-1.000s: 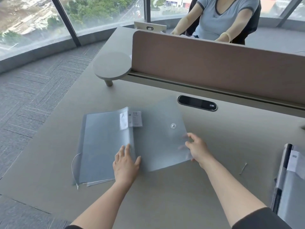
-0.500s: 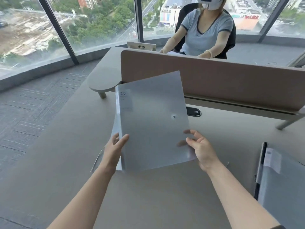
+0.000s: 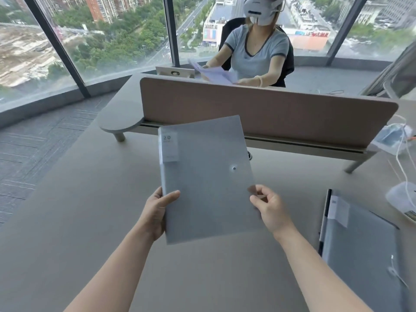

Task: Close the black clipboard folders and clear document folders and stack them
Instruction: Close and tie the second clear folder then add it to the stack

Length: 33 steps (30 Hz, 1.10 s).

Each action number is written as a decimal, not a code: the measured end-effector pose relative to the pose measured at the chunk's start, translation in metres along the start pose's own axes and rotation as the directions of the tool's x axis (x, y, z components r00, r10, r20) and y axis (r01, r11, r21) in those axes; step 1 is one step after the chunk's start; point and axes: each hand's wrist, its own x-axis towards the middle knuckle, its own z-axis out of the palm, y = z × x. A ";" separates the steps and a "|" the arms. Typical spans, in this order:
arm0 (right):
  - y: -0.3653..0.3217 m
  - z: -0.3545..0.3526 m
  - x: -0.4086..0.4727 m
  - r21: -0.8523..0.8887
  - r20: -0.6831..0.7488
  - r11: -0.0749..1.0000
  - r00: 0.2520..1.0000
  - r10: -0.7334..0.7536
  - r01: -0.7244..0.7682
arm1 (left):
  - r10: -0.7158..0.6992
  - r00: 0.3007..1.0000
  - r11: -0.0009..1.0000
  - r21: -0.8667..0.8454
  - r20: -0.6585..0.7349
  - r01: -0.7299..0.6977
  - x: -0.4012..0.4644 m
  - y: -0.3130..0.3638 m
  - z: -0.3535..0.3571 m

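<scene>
The desk lies below both your hands. The stack of closed folders rests on it to the right of your right hand, so part of the task appears done. The clear document folder is closed and raised between your hands, not yet stacked. Your left hand clamps its left edge, thumb on top. Your right hand pinches its right edge.

Two bare forearms, left hand, right hand, seemingly no sleeves
</scene>
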 end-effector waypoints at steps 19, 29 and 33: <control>0.123 -0.010 -0.020 -0.332 0.010 0.909 0.962 0.272 -0.254 | -0.282 0.945 0.914 0.253 -0.167 0.318 0.025 -0.106 -0.005; 0.120 -0.005 -0.007 -0.531 -0.095 0.775 0.932 0.349 -0.344 | -0.223 0.931 0.883 0.344 -0.289 0.318 0.026 -0.111 -0.016; 0.120 -0.004 0.004 -0.615 -0.120 0.725 0.945 0.303 -0.311 | -0.147 0.931 0.847 0.444 -0.335 0.294 0.026 -0.112 -0.017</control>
